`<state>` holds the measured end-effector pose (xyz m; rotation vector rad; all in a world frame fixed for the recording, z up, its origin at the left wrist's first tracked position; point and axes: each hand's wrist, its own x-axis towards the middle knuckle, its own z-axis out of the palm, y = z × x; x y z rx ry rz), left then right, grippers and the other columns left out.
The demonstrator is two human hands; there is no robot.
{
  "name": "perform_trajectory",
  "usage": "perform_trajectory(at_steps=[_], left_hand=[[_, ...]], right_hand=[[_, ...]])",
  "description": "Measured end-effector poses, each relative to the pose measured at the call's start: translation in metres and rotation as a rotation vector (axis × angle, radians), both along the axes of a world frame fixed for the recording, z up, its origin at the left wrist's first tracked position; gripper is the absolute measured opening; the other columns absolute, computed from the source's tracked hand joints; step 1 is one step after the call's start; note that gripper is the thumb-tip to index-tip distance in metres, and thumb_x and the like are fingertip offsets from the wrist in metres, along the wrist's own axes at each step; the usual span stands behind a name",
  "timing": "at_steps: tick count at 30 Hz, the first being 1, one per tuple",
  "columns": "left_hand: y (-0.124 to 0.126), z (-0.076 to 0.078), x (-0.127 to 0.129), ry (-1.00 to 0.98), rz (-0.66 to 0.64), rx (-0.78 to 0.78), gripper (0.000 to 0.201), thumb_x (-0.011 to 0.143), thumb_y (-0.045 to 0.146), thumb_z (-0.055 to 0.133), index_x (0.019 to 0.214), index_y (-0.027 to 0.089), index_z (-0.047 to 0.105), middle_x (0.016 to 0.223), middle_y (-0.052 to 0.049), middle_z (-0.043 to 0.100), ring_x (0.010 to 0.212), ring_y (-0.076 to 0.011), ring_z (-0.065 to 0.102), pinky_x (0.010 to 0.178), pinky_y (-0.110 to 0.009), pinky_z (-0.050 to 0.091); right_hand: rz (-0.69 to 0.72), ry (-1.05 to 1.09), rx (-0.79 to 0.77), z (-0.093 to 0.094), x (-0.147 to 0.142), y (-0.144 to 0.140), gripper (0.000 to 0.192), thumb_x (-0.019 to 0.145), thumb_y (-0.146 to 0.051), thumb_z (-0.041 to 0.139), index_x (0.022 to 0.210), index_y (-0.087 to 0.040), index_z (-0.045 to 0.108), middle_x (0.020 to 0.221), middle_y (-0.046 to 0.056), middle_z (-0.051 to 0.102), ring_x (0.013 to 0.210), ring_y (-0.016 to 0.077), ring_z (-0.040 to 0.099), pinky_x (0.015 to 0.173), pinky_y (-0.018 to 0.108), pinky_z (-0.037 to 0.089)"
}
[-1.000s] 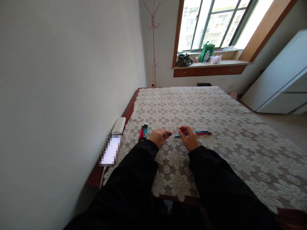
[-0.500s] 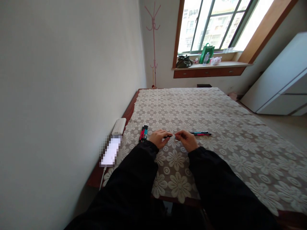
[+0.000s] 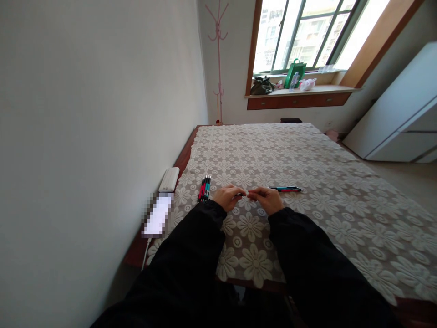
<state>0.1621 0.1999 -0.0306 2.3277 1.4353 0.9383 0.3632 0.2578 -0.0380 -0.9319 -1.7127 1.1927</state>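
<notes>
My left hand [image 3: 226, 197] is closed on a slim black pen part [image 3: 240, 195], most of which its fingers cover. Fingertips of my right hand [image 3: 268, 199] are pinched at the end of that part, almost touching the left fingers; what they grip there is too small to make out. Several pens [image 3: 204, 188] with red, teal and black barrels lie side by side just left of my left hand. Beyond my right hand, a few more pens [image 3: 288, 189], teal and red with black, rest sideways on the cloth.
A floral lace cloth [image 3: 251, 225] covers the table. Along its left edge lie a white power bank [image 3: 169, 179] and a blurred phone [image 3: 158, 216] with a cable, close to the wall. Farther off stand a pink coat rack [image 3: 219, 59] and a white cabinet [image 3: 396, 109].
My right fingers have closed in tighter at the end of the pen part, and less of it shows between the hands. The pens on the table have stayed in place.
</notes>
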Motion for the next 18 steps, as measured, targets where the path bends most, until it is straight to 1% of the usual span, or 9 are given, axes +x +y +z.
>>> perform_trajectory(at_steps=[5, 10, 14, 18], left_hand=[[0.0001, -0.0008, 0.0007, 0.006, 0.003, 0.002, 0.016, 0.091, 0.021, 0.058, 0.104, 0.022, 0.068, 0.096, -0.003, 0.072, 0.096, -0.0168, 0.065, 0.09, -0.03, 0.051], [0.0001, 0.0014, 0.0009, 0.014, 0.007, -0.028, 0.016, 0.09, 0.019, 0.058, 0.102, 0.023, 0.068, 0.098, -0.002, 0.073, 0.098, -0.0164, 0.066, 0.092, -0.03, 0.051], [-0.0015, 0.0036, 0.0015, 0.006, 0.016, -0.05, 0.018, 0.09, 0.019, 0.057, 0.103, 0.024, 0.067, 0.101, -0.001, 0.073, 0.098, -0.016, 0.066, 0.091, -0.029, 0.052], [-0.0013, 0.0011, 0.001, -0.002, -0.005, -0.043, 0.02, 0.09, 0.022, 0.058, 0.108, 0.022, 0.067, 0.103, -0.002, 0.073, 0.098, -0.0162, 0.066, 0.09, -0.029, 0.052]], right_hand=[[0.029, -0.027, 0.008, 0.004, 0.001, -0.0001, 0.027, 0.069, -0.045, 0.077, 0.076, -0.019, 0.078, 0.06, 0.003, 0.07, 0.052, 0.0148, 0.06, 0.052, 0.027, 0.05], [0.059, -0.075, 0.057, -0.0002, 0.0018, 0.0011, 0.027, 0.072, -0.045, 0.074, 0.078, -0.02, 0.078, 0.061, 0.003, 0.071, 0.053, 0.0157, 0.063, 0.052, 0.027, 0.05], [0.048, -0.133, 0.121, -0.0035, 0.0023, 0.0019, 0.024, 0.075, -0.044, 0.072, 0.078, -0.021, 0.077, 0.062, 0.002, 0.072, 0.056, 0.0168, 0.065, 0.056, 0.029, 0.052], [0.042, -0.164, 0.128, -0.0049, 0.0026, 0.0024, 0.023, 0.076, -0.043, 0.07, 0.077, -0.021, 0.076, 0.064, 0.002, 0.072, 0.059, 0.0177, 0.067, 0.059, 0.03, 0.052]])
